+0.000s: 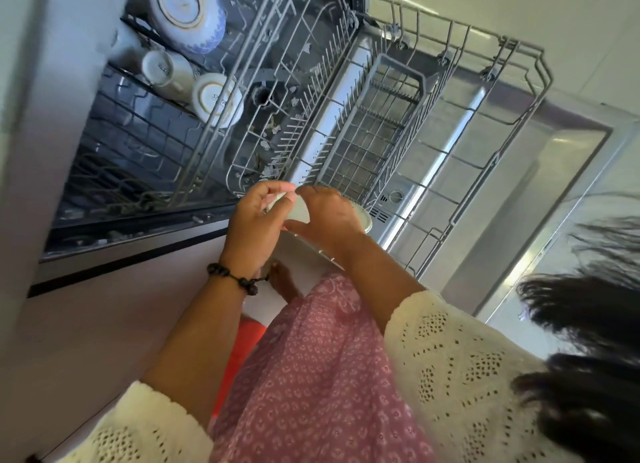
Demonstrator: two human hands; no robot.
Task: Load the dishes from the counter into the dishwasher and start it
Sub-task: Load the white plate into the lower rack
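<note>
Both hands meet over the near corner of the pulled-out lower rack (pixel 460 199) of the open dishwasher. My left hand (pixel 256 220) pinches the rim of a white plate (pixel 299 210) between thumb and fingertips. My right hand (pixel 329 217) curls over the same stack, with a second plate edge (pixel 363 220) showing beyond its knuckles. The hands hide most of the plates. The lower rack holds no dishes that I can see; a wire cutlery basket (pixel 377 130) sits in it. The upper rack (pixel 145 130) carries a blue-patterned bowl (pixel 187 12) and two upturned cups (pixel 166 69).
The dishwasher door (pixel 512 172) lies open flat under the lower rack, with a detergent cap (pixel 396 196) near my right hand. Bits of debris lie on the tub floor (pixel 273 130). Cabinet front (pixel 104 310) at left, tiled floor (pixel 519 9) beyond. My pink skirt and hair fill the bottom right.
</note>
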